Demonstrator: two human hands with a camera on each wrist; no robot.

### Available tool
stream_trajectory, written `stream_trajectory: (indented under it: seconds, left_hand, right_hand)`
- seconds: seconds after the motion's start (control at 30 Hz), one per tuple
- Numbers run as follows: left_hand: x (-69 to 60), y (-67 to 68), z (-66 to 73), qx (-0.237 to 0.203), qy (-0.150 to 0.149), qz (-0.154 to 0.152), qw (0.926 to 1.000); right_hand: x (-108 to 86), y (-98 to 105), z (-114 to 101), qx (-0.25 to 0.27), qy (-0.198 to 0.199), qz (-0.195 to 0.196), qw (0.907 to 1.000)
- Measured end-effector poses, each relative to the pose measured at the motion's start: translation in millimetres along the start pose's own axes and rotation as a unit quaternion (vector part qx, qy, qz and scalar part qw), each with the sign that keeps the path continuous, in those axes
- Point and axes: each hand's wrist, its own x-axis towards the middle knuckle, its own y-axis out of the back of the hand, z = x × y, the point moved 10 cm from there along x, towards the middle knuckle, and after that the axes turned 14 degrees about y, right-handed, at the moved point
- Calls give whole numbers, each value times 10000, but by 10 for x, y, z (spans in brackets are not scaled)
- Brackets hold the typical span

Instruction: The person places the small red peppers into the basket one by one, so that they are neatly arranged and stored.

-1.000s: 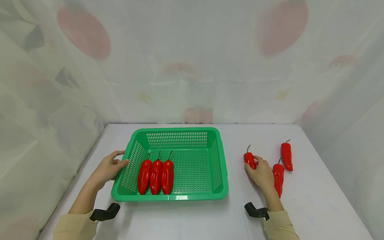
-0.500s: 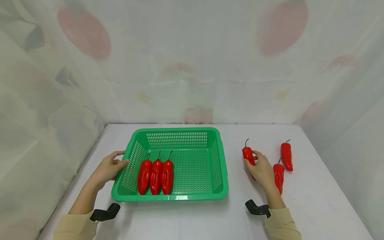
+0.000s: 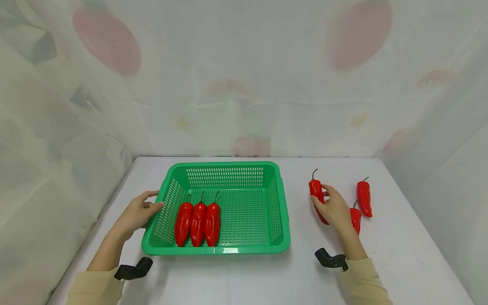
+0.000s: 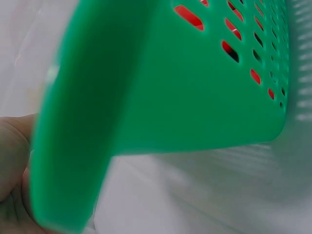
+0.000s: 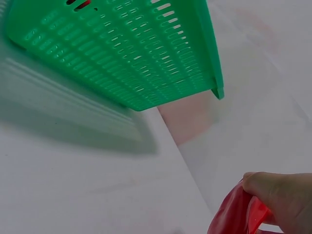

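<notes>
A green plastic basket stands on the white table, three red chili peppers lying side by side in its left part. My left hand grips the basket's left rim, thumb over the edge; the left wrist view shows the basket wall up close. To the right of the basket, my right hand pinches a red chili pepper between thumb and fingers, its stem pointing away from me. In the right wrist view the same pepper shows under the thumb, partly cut off by the frame.
Two more red chili peppers lie at the right: one farther back, the other partly hidden behind my right wrist. A patterned white curtain hangs behind the table and along its sides.
My right hand has moved away from me with the chili pepper, which now sits farther back and looks raised. The left hand and the basket have stayed put.
</notes>
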Motion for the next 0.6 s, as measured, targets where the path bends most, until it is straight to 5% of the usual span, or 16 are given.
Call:
stream_trajectory:
  seconds: [0.6]
  left_hand:
    - [-1, 2, 6, -3, 22, -5, 10000]
  right_hand:
    - [148, 379, -202, 244, 259, 336, 9988]
